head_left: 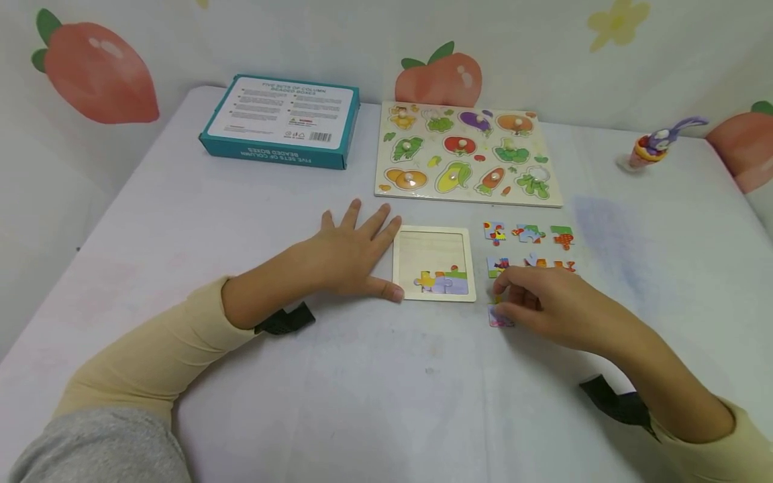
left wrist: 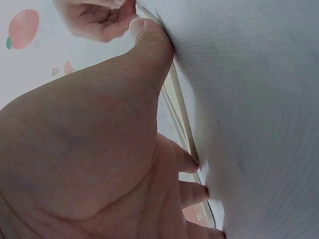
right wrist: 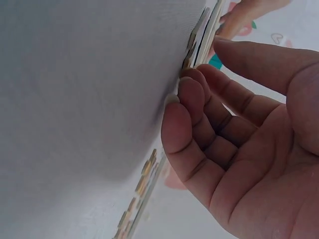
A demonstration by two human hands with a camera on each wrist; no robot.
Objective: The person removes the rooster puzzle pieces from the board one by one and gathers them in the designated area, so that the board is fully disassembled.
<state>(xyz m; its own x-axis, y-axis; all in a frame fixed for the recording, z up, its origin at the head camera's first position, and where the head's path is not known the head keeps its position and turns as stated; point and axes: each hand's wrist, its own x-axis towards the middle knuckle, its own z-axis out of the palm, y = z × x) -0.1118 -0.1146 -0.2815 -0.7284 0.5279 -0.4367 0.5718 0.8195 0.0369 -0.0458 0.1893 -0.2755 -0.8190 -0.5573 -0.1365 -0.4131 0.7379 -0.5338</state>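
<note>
A square wooden puzzle tray [head_left: 431, 245] lies flat on the table, a few joined jigsaw pieces [head_left: 455, 283] in its lower right part. My left hand [head_left: 350, 258] rests with fingers spread along the tray's left side, thumb and fingertips right at its edge. To the right of the tray, loose jigsaw pieces [head_left: 529, 233] lie in rows. Over the lower rows is my right hand [head_left: 543, 305], partly covering them. Its fingers are loosely bent, and the right wrist view shows a gap between thumb and fingers [right wrist: 177, 127]. A pink and purple piece [head_left: 500, 317] lies beneath its thumb.
Behind the tray lies a vegetable knob-puzzle board [head_left: 468, 194]. A teal-edged box [head_left: 278, 121] sits at the back left. A small purple and orange figure [head_left: 649, 147] stands at the back right. Fruit-patterned cloth [head_left: 302, 40] hangs along the table's far side.
</note>
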